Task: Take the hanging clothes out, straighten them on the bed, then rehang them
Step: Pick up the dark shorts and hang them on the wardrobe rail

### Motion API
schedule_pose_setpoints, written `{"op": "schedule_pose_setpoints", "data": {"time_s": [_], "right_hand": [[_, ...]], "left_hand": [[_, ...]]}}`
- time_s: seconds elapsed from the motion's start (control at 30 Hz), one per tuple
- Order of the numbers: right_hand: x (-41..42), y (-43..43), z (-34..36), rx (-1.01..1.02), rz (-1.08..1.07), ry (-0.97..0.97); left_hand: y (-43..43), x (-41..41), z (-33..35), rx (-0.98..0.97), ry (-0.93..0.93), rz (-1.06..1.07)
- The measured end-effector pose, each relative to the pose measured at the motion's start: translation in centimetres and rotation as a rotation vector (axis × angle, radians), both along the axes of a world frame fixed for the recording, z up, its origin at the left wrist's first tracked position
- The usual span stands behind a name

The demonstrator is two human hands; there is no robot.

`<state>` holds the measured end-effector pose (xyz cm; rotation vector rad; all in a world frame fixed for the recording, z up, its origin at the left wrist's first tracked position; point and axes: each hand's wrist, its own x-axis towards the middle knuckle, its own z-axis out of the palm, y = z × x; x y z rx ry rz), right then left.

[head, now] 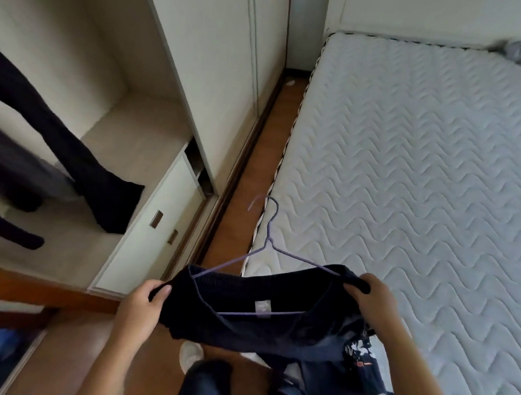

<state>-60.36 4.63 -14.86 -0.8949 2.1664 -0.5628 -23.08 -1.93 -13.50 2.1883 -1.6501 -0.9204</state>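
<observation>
Grey label [263, 305] on shirt [281, 334] — illegible.

Wood floor [237, 226] is seen just beyond the fingers [158, 291]. Two drawer fronts [139, 252] with recessed pulls are set up-left of them. White shoe [190, 354] is seen below; white scrap [290, 81] far beyond.
</observation>
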Motion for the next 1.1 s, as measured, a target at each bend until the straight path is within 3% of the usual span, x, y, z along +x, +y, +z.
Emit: {"op": "schedule_pose_setpoints", "data": {"time_s": [0.23, 0.53, 0.93, 1.1], "right_hand": [[10.3, -6.4, 1.3, -0.079, -0.022, 0.026], [21.1, -13.0, 2.6, -0.18, -0.115, 0.065], [18.8, -18.6, 5.7, -0.364, -0.229, 0.138], [17.2, -25.6, 7.1, -0.441, -0.186, 0.151]], "left_hand": [[-7.3, 8.3, 2.5, -0.071, 0.098, 0.109], [-16.9, 16.5, 5.8, -0.276, 0.054, 0.004], [-21.6, 13.6, 7.0, -0.395, 0.19, 0.015], [-25.8, 12.6, 8.2, -0.486, 0.122, 0.016]]}}
